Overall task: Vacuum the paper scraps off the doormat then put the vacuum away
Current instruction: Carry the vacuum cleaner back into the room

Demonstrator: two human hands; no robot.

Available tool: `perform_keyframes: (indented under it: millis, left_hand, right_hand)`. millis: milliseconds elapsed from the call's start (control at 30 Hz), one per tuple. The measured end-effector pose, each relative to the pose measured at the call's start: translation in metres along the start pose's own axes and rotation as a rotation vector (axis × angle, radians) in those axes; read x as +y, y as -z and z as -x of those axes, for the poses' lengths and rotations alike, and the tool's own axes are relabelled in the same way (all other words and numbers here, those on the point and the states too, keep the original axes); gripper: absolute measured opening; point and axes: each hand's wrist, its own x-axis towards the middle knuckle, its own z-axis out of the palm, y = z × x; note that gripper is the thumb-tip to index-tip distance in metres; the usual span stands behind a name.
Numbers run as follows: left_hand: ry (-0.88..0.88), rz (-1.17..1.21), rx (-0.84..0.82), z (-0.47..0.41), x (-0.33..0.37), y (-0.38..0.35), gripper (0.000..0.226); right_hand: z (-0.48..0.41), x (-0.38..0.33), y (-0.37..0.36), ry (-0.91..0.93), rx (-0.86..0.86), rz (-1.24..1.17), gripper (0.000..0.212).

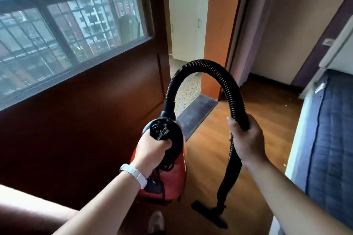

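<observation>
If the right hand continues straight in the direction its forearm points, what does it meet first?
Likely the orange door frame past the grey doormat. The right hand, holding the black hose, aims through the hose's arch; the way looks free, but depth is unclear.

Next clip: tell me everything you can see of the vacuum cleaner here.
The vacuum cleaner is a red plastic canister with a black top. The left hand grips its handle. A ribbed black hose arches from it to the right hand, which grips it; below hangs a black tube ending in a flat nozzle.
</observation>
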Motion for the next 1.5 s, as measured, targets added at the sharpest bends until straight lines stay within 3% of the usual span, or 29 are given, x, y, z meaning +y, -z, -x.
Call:
perform_keyframes:
  millis: [333,633,767,967,1200,1500]
  left_hand:
    - [0.053,-0.006,-0.221,-0.18,0.034,-0.085,0.034]
    - [-0.123,-0.1,-0.512,-0.32,0.118,-0.185,0.021]
    - [-0.174,-0.121,-0.591,-0.352,0.154,-0.233,0.026]
    - [-0.21,-0.137,-0.678,-0.4,0.186,-0.326,0.044]
    - [-0.095,-0.165,-0.644,-0.434,0.23,-0.454,0.036]
    - [-0.131,-0.184,-0.56,-0.471,0.309,-0.58,0.038]
  right_hand:
    - [-0.148,0.034,-0.019,-0.073,0.146,0.154,0.014]
    - [-0.265,0.042,0.005,-0.13,0.399,0.234,0.016]
    - [-0.304,0.048,0.027,-0.174,0.553,0.204,0.019]
    - [-0.373,0.084,0.061,-0.195,0.621,0.207,0.018]
    - [-0.487,0.147,0.133,-0.244,0.599,0.16,0.019]
    - [-0.614,0.181,0.223,-0.262,0.569,0.096,0.015]
